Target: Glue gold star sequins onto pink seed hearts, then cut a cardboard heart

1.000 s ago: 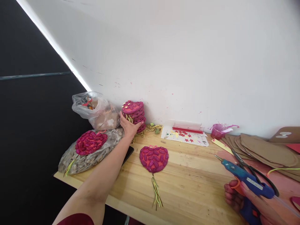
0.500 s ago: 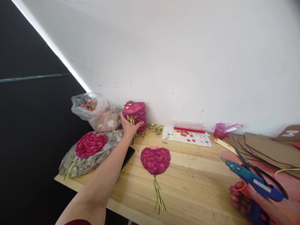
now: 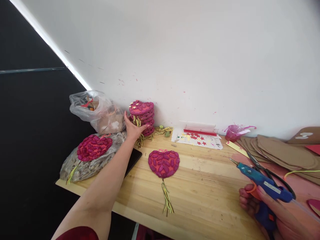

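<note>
My left hand (image 3: 133, 131) reaches to the back, thumb and fingers spread at the front of a stack of magenta heart-shaped ornaments (image 3: 142, 115). Whether it touches them I cannot tell. Yellow-green tassels hang down the stack's front, and small pale stars lie on its top heart. A blue hot glue gun (image 3: 260, 180) is in my right hand (image 3: 268, 206), fingers by its orange trigger and nozzle pointing left. A single magenta heart (image 3: 164, 164) with a yarn tassel (image 3: 167, 200) lies flat between my hands.
Another heart (image 3: 94, 147) rests on a clear bag (image 3: 87, 170), with an open plastic bag (image 3: 100, 113) behind. Along the wall are a sheet with small stars (image 3: 197, 139) and a pink cup (image 3: 233, 133). Black scissors (image 3: 257, 163) and brown cardboard pieces (image 3: 282, 150) lie right.
The view has shifted slightly, so everything sits a little higher and further left. My left hand stays at the stack, and my right hand still holds the glue gun.
</note>
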